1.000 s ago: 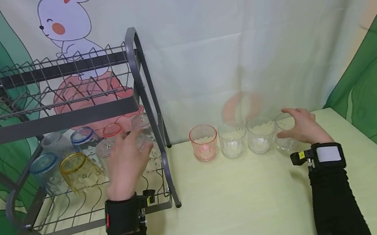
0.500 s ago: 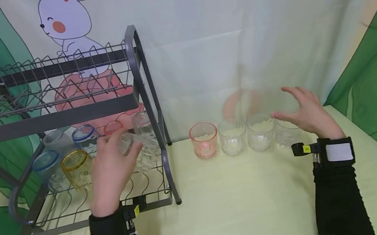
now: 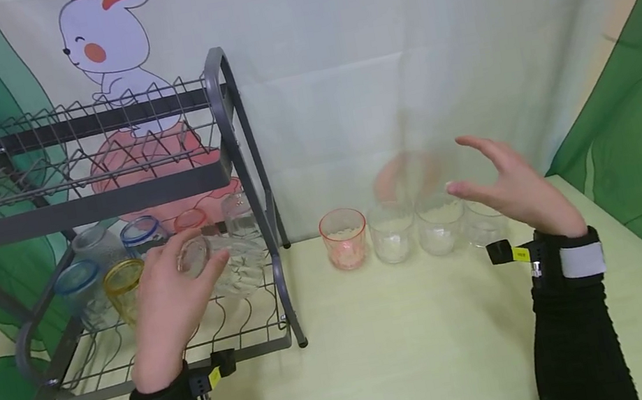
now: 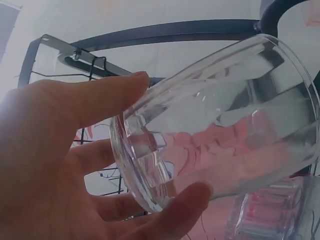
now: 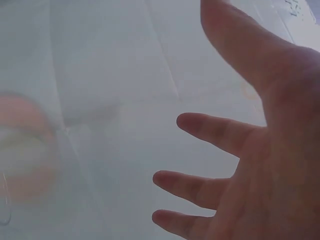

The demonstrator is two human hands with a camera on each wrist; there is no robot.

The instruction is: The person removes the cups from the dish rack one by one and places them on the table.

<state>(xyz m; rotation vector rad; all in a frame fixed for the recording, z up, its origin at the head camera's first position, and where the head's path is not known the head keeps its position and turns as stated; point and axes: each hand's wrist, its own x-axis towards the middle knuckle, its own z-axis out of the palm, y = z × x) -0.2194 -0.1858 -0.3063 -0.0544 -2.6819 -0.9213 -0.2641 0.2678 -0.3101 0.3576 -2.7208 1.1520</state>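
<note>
My left hand [image 3: 168,296] grips a clear drinking glass [image 4: 235,115] by its thick base end, thumb on one side and fingers on the other. Tilted sideways, the glass points its wide mouth to the right, at the front of the rack's lower shelf. My right hand [image 3: 517,192] hovers above the rightmost clear glass [image 3: 485,226] of the row, thumb and fingers spread. In the right wrist view its fingers [image 5: 210,132] are extended with nothing between them. That row also has a red-rimmed glass [image 3: 345,240] and two more clear glasses.
A dark two-tier dish rack [image 3: 74,211] stands on the left of the table [image 3: 385,352]. On its lower shelf are a blue glass [image 3: 81,289], a yellow glass [image 3: 124,286] and several others, upside down. A printed curtain [image 3: 345,118] hangs behind.
My left hand has drawn toward me and left, tilting the clear glass out from among the others on the rack. The right hand has risen away from the rightmost glass.
</note>
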